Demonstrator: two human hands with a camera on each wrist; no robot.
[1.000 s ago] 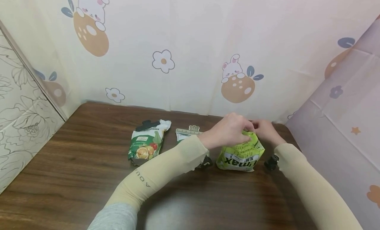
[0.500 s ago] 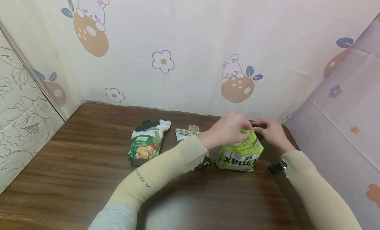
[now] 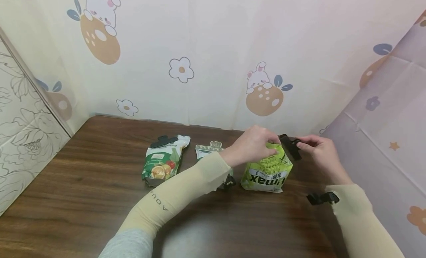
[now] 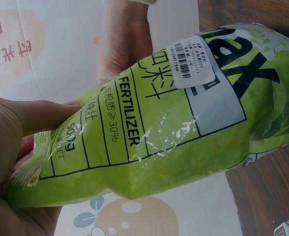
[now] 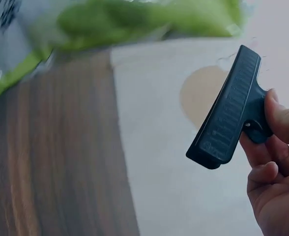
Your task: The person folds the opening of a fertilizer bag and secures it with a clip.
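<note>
A green bag of fertilizer [image 4: 134, 142] stands upright on the wooden table, right of centre in the head view. My left hand [image 3: 251, 146] pinches its top edge between thumb and fingers. Just right of the bag, my right hand [image 3: 321, 150] grips a black bag clip [image 5: 228, 110] by its handles. The clip is apart from the bag in the right wrist view, its long jaws together. Left of these lies a green and white bag with fruit pictures [image 3: 163, 160], with another black clip [image 3: 164, 141] across its top.
Between the two bags, a further bag with a gold-coloured clip [image 3: 210, 147] is partly hidden behind my left forearm. A patterned wall covering [image 3: 213, 99] rises at the back edge of the table [image 3: 110, 169] and along the right.
My right hand has drawn away from the bag's top toward the right, and the black clip in it has come into sight. My left hand keeps its pinch on the bag.
</note>
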